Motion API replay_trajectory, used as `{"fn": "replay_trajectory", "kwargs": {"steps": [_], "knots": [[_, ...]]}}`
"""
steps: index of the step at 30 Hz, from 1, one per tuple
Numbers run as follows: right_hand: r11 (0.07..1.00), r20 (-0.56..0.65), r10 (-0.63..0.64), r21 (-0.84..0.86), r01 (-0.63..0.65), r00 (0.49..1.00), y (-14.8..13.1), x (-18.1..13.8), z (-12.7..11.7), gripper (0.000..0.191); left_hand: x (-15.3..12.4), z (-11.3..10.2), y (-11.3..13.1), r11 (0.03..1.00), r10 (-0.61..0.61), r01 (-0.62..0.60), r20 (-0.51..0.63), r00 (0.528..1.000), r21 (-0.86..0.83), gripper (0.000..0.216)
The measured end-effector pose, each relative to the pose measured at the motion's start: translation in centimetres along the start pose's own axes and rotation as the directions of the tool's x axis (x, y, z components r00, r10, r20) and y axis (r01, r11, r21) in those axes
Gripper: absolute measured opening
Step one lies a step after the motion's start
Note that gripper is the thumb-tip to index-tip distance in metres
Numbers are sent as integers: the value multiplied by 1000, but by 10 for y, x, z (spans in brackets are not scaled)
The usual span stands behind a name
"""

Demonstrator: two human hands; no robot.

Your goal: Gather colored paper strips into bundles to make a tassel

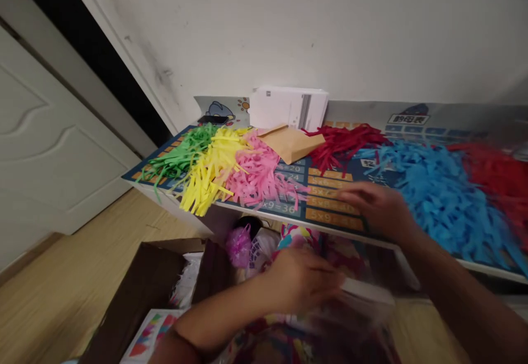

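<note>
I see the right hand [378,210], fingers pressed together, near pink strips [260,174] — left hand [303,280] blurred — its fingers, I can't tell.

A white-edged tabletop [150,191] stands against the wall, covered by a blue mat [330,218] printed with orange multiplication rows. Across it, left to right, lie bunches of green strips [192,147], yellow strips [212,166], pink strips [256,174], dark red strips [346,138], blue strips [433,188] and brighter red strips [499,171]. At the back, a flat black object [216,119] lies behind the green, and white sheets [284,105] lean upright.
</note>
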State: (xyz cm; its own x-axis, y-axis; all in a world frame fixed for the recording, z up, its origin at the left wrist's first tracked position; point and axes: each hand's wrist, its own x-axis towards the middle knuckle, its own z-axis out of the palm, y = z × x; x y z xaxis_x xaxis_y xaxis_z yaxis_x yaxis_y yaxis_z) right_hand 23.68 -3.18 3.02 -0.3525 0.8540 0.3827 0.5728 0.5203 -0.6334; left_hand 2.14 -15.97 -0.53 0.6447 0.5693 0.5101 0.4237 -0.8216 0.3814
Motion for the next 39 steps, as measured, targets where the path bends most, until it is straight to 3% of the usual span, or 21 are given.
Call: {"fn": "replay_trajectory", "kwargs": {"steps": [2, 5, 7, 9, 11, 13, 15, 17, 19, 20, 22, 23, 25, 27, 29, 32, 34, 37, 39], "knots": [[998, 19, -41, -56, 42, 999, -4, 64, 21, 19, 2, -2, -3, 999, -14, 13, 13, 1000, 30, 29], [979, 30, -156, -125, 158, 987, -8, 143, 48, 35, 4, -6, -9, 998, -16, 14, 39, 999, 54, 29], [975, 37, -189, -115, 192, 981, -9, 181, 56, 20, 3, -9, -10, 998, -18, 12, 89, 996, 58, 28], [973, 55, -207, -94, 212, 977, -10, 206, 57, 16, 1, -11, -10, 999, -37, 33, 119, 992, 39, 28], [971, 76, -226, -68, 231, 971, -11, 220, 50, 38, -3, -11, -10, 996, -76, 79, 96, 992, -33, 30], [968, 82, -244, -39, 248, 966, -12, 222, 37, 45, -8, -9, -10, 978, -135, 135, 14, 991, -160, 33], [971, -11, -240, -16, 240, 971, -14, 209, 20, 33, -11, -7, -9, 949, -187, 155, -94, 978, -274, 34], [979, -268, -186, 32, 202, 945, -17, 182, 4, 17, -11, -6, -8, 929, -214, 149, -164, 963, -339, 33], [963, -569, -32, 203, 179, 822, -21, 143, -4, 18, -8, -5, -9, 911, -231, 146, -185, 955, -385, 33], [920, -651, 88, 344, 189, 754, -23, 122, -4, 19, -5, -5, -10, 890, -252, 155, -179, 951, -428, 35], [737, -613, 351, 647, 196, 708, -24, 80, 3, 26, 3, -3, -17, 799, -313, 184, -134, 940, -572, 46], [629, -534, 446, 758, 173, 718, -23, 61, 10, 31, 8, -1, -22, 707, -353, 210, -80, 932, -676, 53], [465, -387, 562, 879, 108, 731, -20, 30, 25, 39, 16, 8, -34, 408, -416, 299, 116, 902, -862, 65], [396, -306, 610, 917, 53, 731, -15, 6, 38, 44, 24, 19, -46, 94, -446, 379, 302, 843, -920, 69], [352, -251, 640, 936, 12, 726, -13, -12, 47, 47, 29, 31, -52, -31, -535, 371, 329, 778, -928, 71], [284, -171, 673, 958, -38, 720, -15, -32, 55, 48, 35, 38, -51, 20, -714, 311, 204, 670, -950, 78], [247, -110, 681, 965, -85, 724, -16, -43, 57, 45, 37, 37, -47, 72, -782, 286, 124, 611, -955, 69], [234, -50, 676, 960, -150, 735, -15, -53, 54, 44, 37, 28, -42, 147, -820, 244, 20, 572, -959, 54], [304, -99, 673, 941, -152, 733, -11, -55, 50, 55, 34, 22, -42, 179, -821, 238, -11, 571, -955, 52]]}}
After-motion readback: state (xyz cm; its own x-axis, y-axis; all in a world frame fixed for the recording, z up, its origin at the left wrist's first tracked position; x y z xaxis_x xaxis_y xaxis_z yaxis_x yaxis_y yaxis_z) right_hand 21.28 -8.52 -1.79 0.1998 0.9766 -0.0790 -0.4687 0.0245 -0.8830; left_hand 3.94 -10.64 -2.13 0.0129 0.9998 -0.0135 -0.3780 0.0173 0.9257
